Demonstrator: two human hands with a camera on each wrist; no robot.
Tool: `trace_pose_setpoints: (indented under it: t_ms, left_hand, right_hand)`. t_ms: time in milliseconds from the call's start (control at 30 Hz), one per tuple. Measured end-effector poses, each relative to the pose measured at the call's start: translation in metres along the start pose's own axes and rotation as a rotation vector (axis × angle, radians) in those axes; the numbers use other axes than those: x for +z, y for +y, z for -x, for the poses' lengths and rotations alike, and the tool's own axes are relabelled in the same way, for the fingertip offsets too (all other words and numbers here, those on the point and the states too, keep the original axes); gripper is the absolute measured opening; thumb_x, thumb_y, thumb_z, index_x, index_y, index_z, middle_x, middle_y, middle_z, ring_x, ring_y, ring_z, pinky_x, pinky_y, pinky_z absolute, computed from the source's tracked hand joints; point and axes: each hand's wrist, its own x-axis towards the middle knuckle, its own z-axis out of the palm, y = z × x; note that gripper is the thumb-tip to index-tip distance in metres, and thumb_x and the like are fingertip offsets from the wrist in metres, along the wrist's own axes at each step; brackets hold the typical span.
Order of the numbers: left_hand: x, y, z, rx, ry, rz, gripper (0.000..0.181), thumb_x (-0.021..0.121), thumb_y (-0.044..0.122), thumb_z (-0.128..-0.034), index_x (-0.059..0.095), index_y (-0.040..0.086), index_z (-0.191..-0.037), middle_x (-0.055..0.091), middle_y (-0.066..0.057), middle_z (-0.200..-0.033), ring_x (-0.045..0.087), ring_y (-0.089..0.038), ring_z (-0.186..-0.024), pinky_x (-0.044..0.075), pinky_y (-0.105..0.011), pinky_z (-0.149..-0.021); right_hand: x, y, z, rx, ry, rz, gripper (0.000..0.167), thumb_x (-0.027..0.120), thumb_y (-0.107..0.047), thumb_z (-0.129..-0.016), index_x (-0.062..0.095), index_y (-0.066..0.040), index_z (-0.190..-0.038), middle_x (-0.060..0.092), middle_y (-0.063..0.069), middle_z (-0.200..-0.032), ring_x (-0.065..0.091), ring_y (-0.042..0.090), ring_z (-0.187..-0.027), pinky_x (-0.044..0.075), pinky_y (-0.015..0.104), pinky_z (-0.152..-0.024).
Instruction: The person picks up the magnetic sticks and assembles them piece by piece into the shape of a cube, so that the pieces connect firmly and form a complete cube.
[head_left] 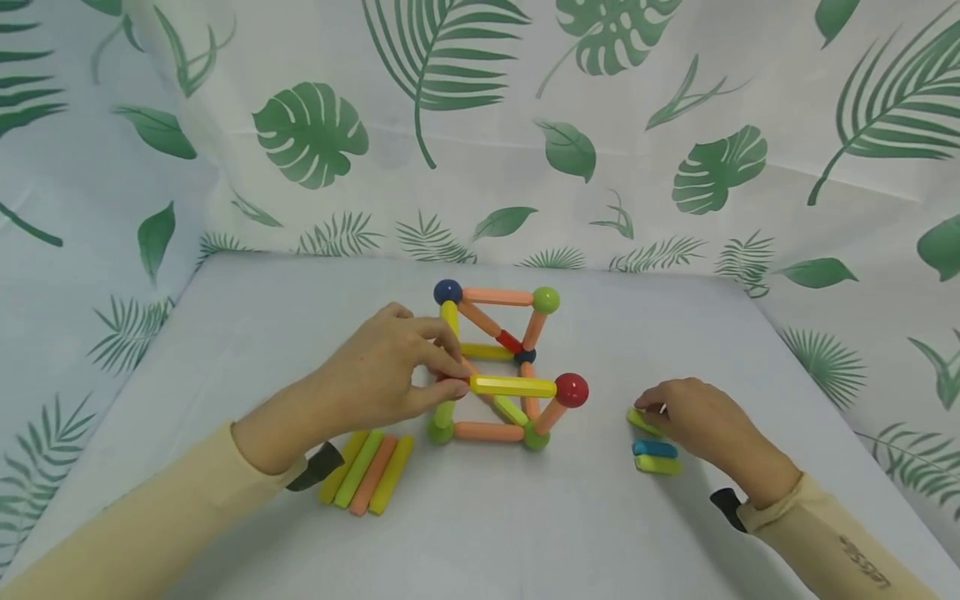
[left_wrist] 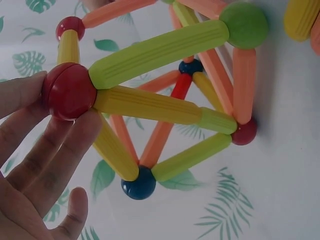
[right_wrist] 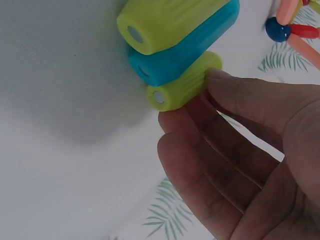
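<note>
My left hand pinches a red ball at a near top corner of a frame built of rods and balls. A yellow rod runs from that corner to another red ball. Blue balls and green balls join the frame's orange, yellow and green rods. To the frame's right, my right hand pinches a short yellow-green rod between thumb and fingers. Beside it lie a short blue rod and another short yellow-green rod, their metal end discs visible in the right wrist view.
Several long rods, yellow, green and orange, lie side by side under my left forearm, left of the frame. The white table meets a leaf-patterned cloth at the back and sides.
</note>
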Motion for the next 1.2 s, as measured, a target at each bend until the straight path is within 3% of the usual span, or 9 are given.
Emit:
trace_pose_setpoints:
  t_ms: [100,233,400,533,700,867,967,1100,1200]
  left_hand:
    - [0.0,0.0,0.0,-0.006,0.0,0.0,0.014,0.082,0.027,-0.0874,0.083,0.021,-0.1,0.066,0.011,-0.097,0.06,-0.006,-0.088,0.039,-0.037,-0.088]
    - [0.0,0.001,0.0,-0.006,0.0,-0.001,0.013,0.082,0.027,-0.0874,0.083,0.021,-0.099,0.066,0.011,-0.097,0.06,-0.006,-0.088,0.039,-0.037,-0.089]
    - [0.0,0.001,0.0,-0.004,0.0,0.004,0.015,0.082,0.028,-0.0875,0.083,0.022,-0.101,0.066,0.011,-0.096,0.06,-0.007,-0.086,0.039,-0.038,-0.089]
    - [-0.001,0.001,0.0,-0.007,0.003,0.004,0.015,0.082,0.028,-0.0874,0.083,0.022,-0.101,0.066,0.011,-0.096,0.06,-0.007,-0.085,0.039,-0.038,-0.088]
    - [-0.001,0.0,0.001,-0.009,0.002,-0.004,0.015,0.082,0.029,-0.0878,0.083,0.022,-0.101,0.066,0.011,-0.096,0.06,-0.007,-0.085,0.039,-0.038,-0.089]
    - [-0.001,0.001,0.001,0.008,0.012,-0.02,0.014,0.082,0.028,-0.0875,0.083,0.021,-0.1,0.067,0.011,-0.096,0.06,-0.007,-0.086,0.04,-0.038,-0.088]
    - [-0.001,0.001,0.001,0.019,0.017,-0.025,0.014,0.082,0.028,-0.0875,0.083,0.021,-0.1,0.067,0.011,-0.096,0.061,-0.006,-0.087,0.04,-0.038,-0.088]
    - [-0.002,0.0,0.002,0.019,0.02,-0.017,0.015,0.082,0.029,-0.0873,0.083,0.022,-0.101,0.067,0.011,-0.096,0.06,-0.006,-0.086,0.04,-0.037,-0.087]
    - [-0.002,-0.001,0.002,0.026,0.025,-0.013,0.017,0.082,0.029,-0.087,0.083,0.022,-0.102,0.067,0.011,-0.096,0.06,-0.006,-0.086,0.04,-0.037,-0.087]
  right_hand:
    - [0.003,-0.002,-0.002,-0.003,-0.017,0.004,0.022,0.078,-0.014,-0.089,0.078,-0.005,-0.109,0.071,0.003,-0.092,0.064,0.02,-0.083,0.056,0.045,-0.076]
    - [0.008,-0.011,-0.002,-0.068,-0.024,0.058,0.025,0.08,-0.016,-0.087,0.078,-0.01,-0.111,0.068,-0.003,-0.09,0.062,0.016,-0.081,0.056,0.041,-0.075]
    - [0.007,-0.038,0.006,-0.209,0.067,0.089,0.025,0.082,-0.012,-0.084,0.079,-0.014,-0.109,0.065,-0.008,-0.087,0.059,0.009,-0.073,0.053,0.029,-0.063]
    - [0.004,-0.067,0.014,-0.316,0.115,0.074,0.024,0.084,-0.013,-0.082,0.078,-0.02,-0.104,0.068,-0.011,-0.093,0.062,0.007,-0.074,0.053,0.027,-0.063]
    - [0.008,-0.1,0.023,-0.447,0.11,-0.073,0.027,0.085,-0.012,-0.079,0.073,-0.022,-0.101,0.068,-0.015,-0.097,0.064,0.004,-0.081,0.056,0.027,-0.07]
    - [0.024,-0.131,0.021,-0.617,0.184,-0.245,0.029,0.082,-0.009,-0.085,0.073,-0.018,-0.112,0.069,-0.012,-0.106,0.066,0.004,-0.085,0.055,0.022,-0.073]
    - [0.029,-0.148,0.012,-0.629,0.279,-0.19,0.033,0.083,-0.012,-0.085,0.074,-0.018,-0.116,0.071,-0.008,-0.11,0.068,0.008,-0.085,0.054,0.021,-0.068]
    - [0.032,-0.166,-0.002,-0.591,0.428,-0.025,0.032,0.084,-0.018,-0.085,0.073,-0.016,-0.114,0.074,-0.003,-0.105,0.071,0.012,-0.081,0.053,0.023,-0.058]
    - [0.032,-0.175,-0.01,-0.568,0.482,0.066,0.031,0.085,-0.022,-0.084,0.073,-0.013,-0.112,0.075,0.001,-0.103,0.073,0.016,-0.084,0.056,0.027,-0.062]
